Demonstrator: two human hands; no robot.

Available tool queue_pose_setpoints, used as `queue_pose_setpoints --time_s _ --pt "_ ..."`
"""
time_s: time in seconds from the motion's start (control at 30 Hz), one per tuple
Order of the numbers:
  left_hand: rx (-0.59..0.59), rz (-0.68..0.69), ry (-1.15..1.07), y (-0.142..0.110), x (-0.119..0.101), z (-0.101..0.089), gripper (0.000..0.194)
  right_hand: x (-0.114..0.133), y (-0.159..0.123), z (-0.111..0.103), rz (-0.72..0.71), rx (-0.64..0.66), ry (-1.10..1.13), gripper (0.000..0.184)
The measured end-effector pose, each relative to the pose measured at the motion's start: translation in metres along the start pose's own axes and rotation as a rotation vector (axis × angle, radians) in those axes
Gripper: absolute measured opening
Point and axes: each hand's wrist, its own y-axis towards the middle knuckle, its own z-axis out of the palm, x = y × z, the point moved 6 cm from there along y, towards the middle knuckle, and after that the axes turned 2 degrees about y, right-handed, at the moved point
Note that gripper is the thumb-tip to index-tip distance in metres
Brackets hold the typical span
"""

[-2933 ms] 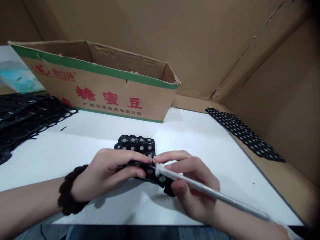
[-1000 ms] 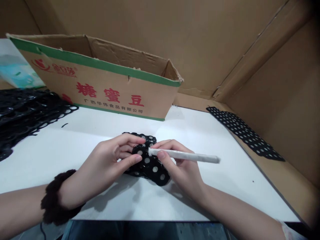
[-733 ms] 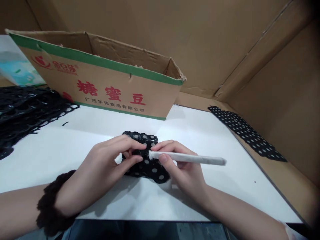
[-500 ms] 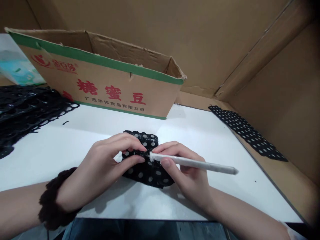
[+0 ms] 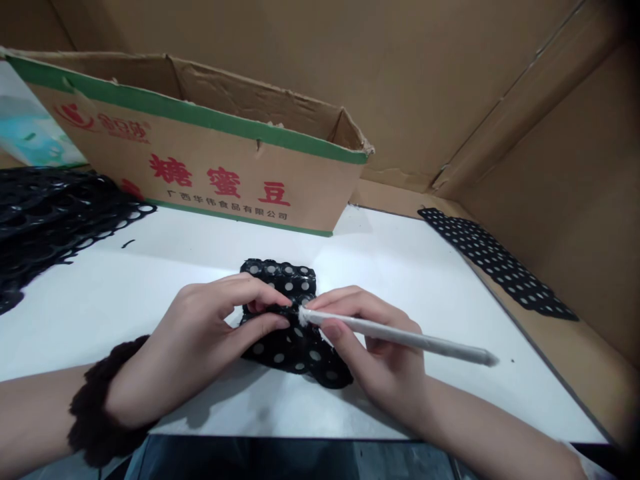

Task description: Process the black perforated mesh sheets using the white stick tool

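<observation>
A small black sheet full of round holes [image 5: 293, 337] lies on the white table top [image 5: 400, 267] in front of me. My left hand [image 5: 200, 340], a dark scrunchie on its wrist, pinches the sheet's upper edge between thumb and fingers. My right hand [image 5: 373, 353] grips a thin white stick [image 5: 400, 337] like a pen. The stick's frayed tip touches the sheet right beside my left fingertips, and its far end points to the right.
An open cardboard box [image 5: 200, 167] with a green rim and red characters stands behind the sheet. A heap of black perforated sheets [image 5: 45, 227] lies at the left. One long perforated strip [image 5: 495, 263] rests at the right by the cardboard wall.
The black sheet has been turned and shifted slightly under my fingers. The white stick has swung so that its free end points lower and farther right. Both hands keep their grip.
</observation>
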Motion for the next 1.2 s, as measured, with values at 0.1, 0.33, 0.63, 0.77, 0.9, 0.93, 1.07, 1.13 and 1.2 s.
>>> queue_pose_setpoints --time_s 0.1,0.33,0.63,0.77,0.9,0.93,1.07,1.13,1.2 --pt "0.005 -0.003 -0.01 0.0004 -0.0005 -0.0006 0.01 0.0006 0.0003 0.0 0.005 -0.008 0.01 0.009" --pt "0.01 -0.024 -0.034 0.0029 -0.0013 -0.0007 0.007 -0.0001 -0.0007 -0.0006 0.028 -0.024 0.025 0.01" --pt "0.005 -0.02 -0.033 0.0008 -0.0021 -0.0024 0.009 0.0007 -0.0027 -0.001 0.001 -0.025 0.01 0.01" --pt "0.019 0.02 -0.011 -0.0004 -0.0038 -0.0022 0.006 0.003 -0.0014 0.0013 -0.027 0.003 0.009 0.01" --pt "0.045 0.055 0.023 -0.0015 -0.0061 -0.0014 0.005 0.0026 0.0005 0.0021 -0.011 0.013 0.005 0.01" --pt "0.05 0.062 0.027 -0.0015 -0.0067 -0.0012 0.005 0.0024 0.0008 0.0022 -0.009 0.012 0.008 0.01" --pt "0.066 0.068 0.029 -0.0015 -0.0077 -0.0003 0.004 0.0015 0.0007 0.0028 -0.01 -0.003 0.026 0.01" --pt "0.075 0.063 0.022 -0.0018 -0.0076 0.0001 0.003 0.0008 0.0004 0.0033 -0.011 -0.016 0.029 0.011" --pt "0.077 0.055 0.017 -0.0024 -0.0074 0.0 0.002 -0.0002 0.0003 0.0039 -0.008 -0.026 0.037 0.012"
